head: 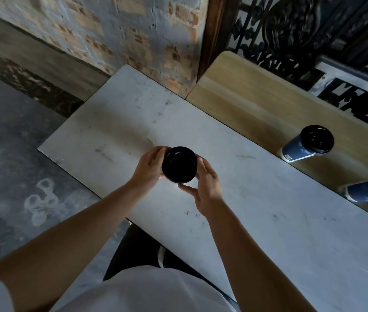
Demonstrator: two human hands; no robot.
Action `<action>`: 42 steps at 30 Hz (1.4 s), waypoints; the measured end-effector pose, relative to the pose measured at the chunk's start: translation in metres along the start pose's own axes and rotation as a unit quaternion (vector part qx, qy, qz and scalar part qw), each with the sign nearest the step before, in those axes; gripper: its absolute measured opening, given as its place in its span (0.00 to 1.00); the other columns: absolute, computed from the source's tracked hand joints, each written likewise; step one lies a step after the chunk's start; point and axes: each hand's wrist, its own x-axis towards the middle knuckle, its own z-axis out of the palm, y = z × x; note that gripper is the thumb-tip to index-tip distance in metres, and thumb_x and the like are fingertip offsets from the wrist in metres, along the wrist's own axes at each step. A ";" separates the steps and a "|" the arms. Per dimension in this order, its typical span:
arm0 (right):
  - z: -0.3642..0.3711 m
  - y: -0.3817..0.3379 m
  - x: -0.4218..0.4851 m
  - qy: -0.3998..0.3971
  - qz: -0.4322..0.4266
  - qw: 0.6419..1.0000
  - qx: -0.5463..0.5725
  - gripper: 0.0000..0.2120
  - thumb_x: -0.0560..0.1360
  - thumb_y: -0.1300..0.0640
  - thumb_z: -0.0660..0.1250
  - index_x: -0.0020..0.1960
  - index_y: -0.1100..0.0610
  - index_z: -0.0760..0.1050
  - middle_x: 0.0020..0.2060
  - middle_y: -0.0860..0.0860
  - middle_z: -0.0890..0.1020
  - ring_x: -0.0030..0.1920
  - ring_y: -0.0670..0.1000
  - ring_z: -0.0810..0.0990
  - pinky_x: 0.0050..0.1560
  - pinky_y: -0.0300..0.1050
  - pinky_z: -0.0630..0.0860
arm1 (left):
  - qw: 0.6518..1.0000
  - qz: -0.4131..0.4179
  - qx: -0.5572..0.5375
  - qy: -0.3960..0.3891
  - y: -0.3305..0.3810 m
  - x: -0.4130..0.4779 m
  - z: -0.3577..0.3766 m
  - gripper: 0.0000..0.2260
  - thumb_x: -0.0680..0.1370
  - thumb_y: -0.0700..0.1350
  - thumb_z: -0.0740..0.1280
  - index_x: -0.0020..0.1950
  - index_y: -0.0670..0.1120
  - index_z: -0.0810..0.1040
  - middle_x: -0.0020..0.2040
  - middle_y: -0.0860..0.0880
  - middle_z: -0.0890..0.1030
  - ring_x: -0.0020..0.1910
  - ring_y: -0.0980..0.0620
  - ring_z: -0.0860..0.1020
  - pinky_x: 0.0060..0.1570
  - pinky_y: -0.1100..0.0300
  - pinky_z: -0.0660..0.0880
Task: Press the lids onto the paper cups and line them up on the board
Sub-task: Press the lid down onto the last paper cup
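One round black plastic lid (179,164) on cup, clasped between left grip (148,168) and right grip (205,185), fingers curled around rim, above white marble surface (268,199).

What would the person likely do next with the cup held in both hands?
Probably carry it right and set it on the wooden board beside the blue cup. The black lid looks seated already, the left hand and right hand grip its sides, and two lidded cups stand there.

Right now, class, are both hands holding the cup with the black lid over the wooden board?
No: both hands, left and right, hold the lidded cup above the white table, not the wooden board.
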 end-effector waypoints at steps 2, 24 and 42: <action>-0.002 -0.001 -0.003 -0.008 0.008 1.000 0.025 0.13 0.84 0.48 0.60 0.63 0.50 0.80 0.63 0.51 0.80 0.68 0.54 0.75 0.59 0.65 0.80 | 1.000 -0.004 0.005 0.010 -0.002 0.002 0.002 0.09 0.85 0.44 0.59 0.56 0.46 0.78 0.54 0.46 0.81 0.54 0.50 0.80 0.41 0.60 0.81; 0.000 0.000 0.013 -0.004 0.021 1.000 0.013 0.16 0.83 0.45 0.62 0.62 0.53 0.80 0.64 0.54 0.78 0.66 0.59 0.76 0.51 0.65 0.83 | 0.999 -0.002 0.025 -0.023 0.010 0.005 -0.006 0.12 0.86 0.49 0.56 0.59 0.48 0.77 0.55 0.47 0.80 0.50 0.51 0.80 0.47 0.59 0.82; -0.008 -0.007 0.011 -0.029 -0.027 0.998 -0.044 0.11 0.84 0.46 0.59 0.56 0.41 0.81 0.60 0.49 0.82 0.68 0.53 0.76 0.59 0.61 0.81 | 0.992 -0.080 -0.010 0.100 -0.012 0.010 0.011 0.11 0.83 0.53 0.60 0.51 0.48 0.76 0.54 0.44 0.80 0.56 0.45 0.81 0.41 0.48 0.84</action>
